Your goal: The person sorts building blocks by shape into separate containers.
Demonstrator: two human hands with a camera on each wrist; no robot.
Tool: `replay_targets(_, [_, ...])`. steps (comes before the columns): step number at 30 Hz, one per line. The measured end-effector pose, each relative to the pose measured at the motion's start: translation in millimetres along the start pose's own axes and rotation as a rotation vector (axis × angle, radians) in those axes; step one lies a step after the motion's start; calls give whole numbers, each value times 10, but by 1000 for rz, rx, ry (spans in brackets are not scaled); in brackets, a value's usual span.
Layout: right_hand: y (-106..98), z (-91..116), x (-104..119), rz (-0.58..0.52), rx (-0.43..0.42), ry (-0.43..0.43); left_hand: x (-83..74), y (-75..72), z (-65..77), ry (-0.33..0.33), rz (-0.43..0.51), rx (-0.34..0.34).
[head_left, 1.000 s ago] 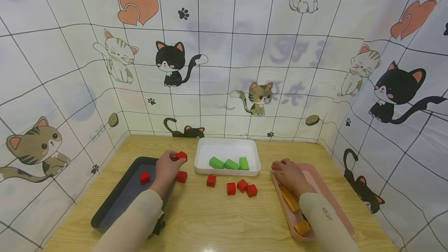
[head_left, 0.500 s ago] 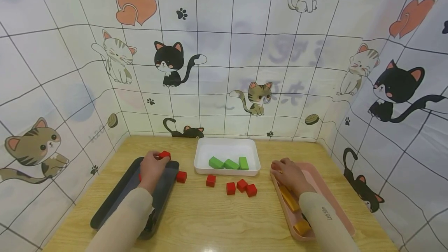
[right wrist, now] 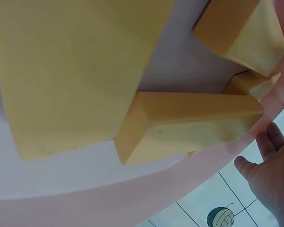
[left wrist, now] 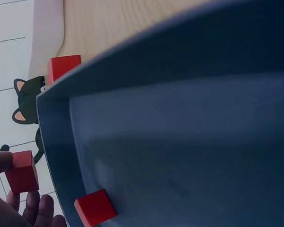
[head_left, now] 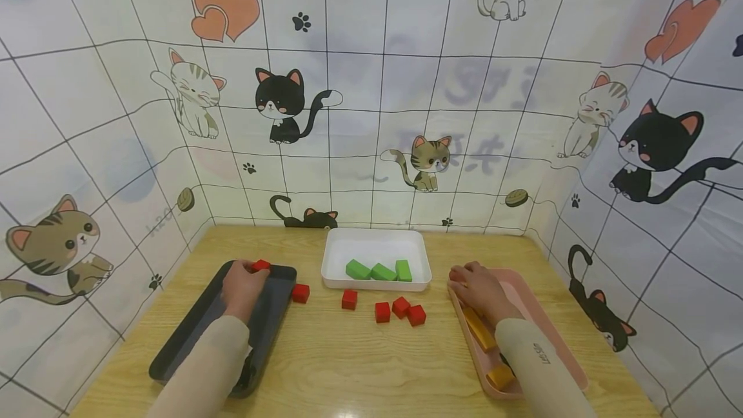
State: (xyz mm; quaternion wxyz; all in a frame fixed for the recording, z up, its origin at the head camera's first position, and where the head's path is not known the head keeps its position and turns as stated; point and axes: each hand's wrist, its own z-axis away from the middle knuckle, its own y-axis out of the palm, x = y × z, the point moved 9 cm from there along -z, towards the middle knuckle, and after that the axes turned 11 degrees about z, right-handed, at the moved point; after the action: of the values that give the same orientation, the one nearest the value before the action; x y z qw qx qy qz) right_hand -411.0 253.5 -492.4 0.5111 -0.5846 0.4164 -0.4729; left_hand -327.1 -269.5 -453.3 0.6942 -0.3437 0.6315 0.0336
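My left hand (head_left: 242,289) pinches a red cube (head_left: 261,266) between thumb and fingers, over the far end of the dark grey tray (head_left: 267,334). In the left wrist view the pinched cube shows close to the tray's end wall, and another red cube (left wrist: 95,208) lies inside on the tray floor. My right hand (head_left: 480,292) lies at the far left corner of the pink tray (head_left: 557,347), which holds several yellow-orange blocks (head_left: 478,331). Seen from the right wrist, its fingers (right wrist: 273,137) are relaxed beside the rim with nothing in them.
A white tray (head_left: 377,241) with three green blocks (head_left: 384,272) stands at the back middle. Several red cubes are on the wooden table: one (head_left: 300,293) beside the dark tray, another (head_left: 349,300) before the white tray, others (head_left: 400,306) further right. Cat-patterned sheeting encloses the table.
My left hand has carried the red cube leftward from beside the white tray to over the dark tray's far end. My right hand has stayed at the pink tray.
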Motion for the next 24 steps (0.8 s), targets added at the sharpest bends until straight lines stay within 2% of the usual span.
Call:
replay_targets(5, [-6, -6, 12, 25, -13, -22, 57, -7, 5, -15, -17, -21])
replay_targets(13, [-4, -27, 5, 52, -23, -25, 127, 42, 11, -23, -45, -2])
replay_targets(24, [5, -21, -3, 43, -13, -12, 62, 129, -5, -15, -38, 31])
